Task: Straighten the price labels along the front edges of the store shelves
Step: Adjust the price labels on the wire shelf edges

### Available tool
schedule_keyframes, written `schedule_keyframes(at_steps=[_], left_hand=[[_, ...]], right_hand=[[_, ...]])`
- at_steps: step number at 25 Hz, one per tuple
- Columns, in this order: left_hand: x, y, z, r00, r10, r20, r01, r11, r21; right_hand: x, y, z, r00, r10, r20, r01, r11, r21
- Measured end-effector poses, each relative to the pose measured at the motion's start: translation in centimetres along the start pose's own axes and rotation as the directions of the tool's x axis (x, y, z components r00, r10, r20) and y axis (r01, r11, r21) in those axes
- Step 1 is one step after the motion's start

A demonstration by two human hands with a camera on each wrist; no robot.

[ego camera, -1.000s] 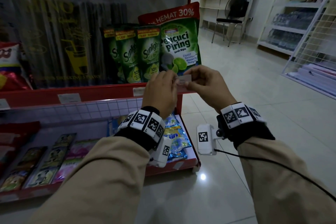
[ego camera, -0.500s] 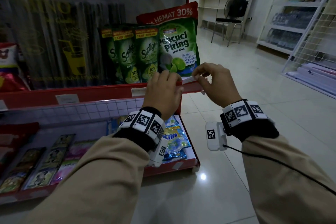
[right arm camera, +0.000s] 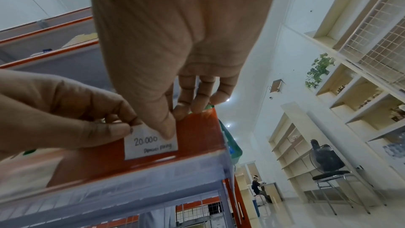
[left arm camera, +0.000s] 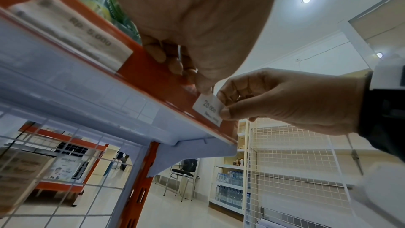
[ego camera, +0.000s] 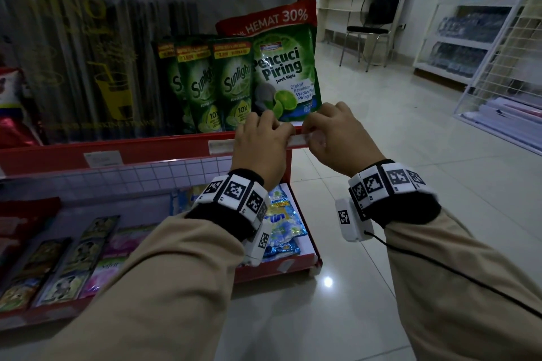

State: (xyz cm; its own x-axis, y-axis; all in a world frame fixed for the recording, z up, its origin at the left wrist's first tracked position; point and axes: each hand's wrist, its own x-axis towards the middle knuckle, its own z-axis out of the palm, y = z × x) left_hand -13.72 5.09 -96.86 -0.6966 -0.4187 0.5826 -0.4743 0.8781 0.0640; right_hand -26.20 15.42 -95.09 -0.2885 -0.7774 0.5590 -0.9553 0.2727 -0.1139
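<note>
The price label [right arm camera: 151, 146], a small white paper slip handwritten "20.000", lay flat against the red front edge of the shelf [ego camera: 164, 146] near its right end, at the centre of the head view just below the green Pencuci Piring pouch [ego camera: 286, 79]. It looked almost weightless, thin and limp, so it would likely crease or tear if pulled and slide easily on the smooth strip; the sensible hold seemed to be its top corners or short ends, pressed flat rather than squeezed. The left hand [ego camera: 261, 149] had its fingers curled over the shelf lip, thumb and forefinger pinching the label's upper left corner in the right wrist view. The right hand [ego camera: 334, 141] pinched the opposite end, its thumb tip pressed on the label face and its other fingers hooked over the top of the shelf edge. Compared with a second before, when both hands held the slip up in the air in front of the pouch, the slip had come down onto the strip, and both hands had dropped with it. A second label [ego camera: 221, 146] sat just left of the left hand.
</note>
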Motion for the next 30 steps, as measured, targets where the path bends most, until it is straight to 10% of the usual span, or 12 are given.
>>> schedule_keyframes(at_steps=[16,30], left_hand=[[0.0,-0.4,-0.1,0.999,0.018,-0.034,-0.021,0.997,-0.080],[-2.1,-1.5,-0.3,0.971,0.057,-0.234,-0.062,0.998,-0.015]], right_hand=[[0.4,0.1,-1.0,0.996,0.024,0.085,-0.026,0.999,0.027],[-1.3,-0.2,1.0,0.978,0.093,-0.187,-0.059,0.982,0.182]])
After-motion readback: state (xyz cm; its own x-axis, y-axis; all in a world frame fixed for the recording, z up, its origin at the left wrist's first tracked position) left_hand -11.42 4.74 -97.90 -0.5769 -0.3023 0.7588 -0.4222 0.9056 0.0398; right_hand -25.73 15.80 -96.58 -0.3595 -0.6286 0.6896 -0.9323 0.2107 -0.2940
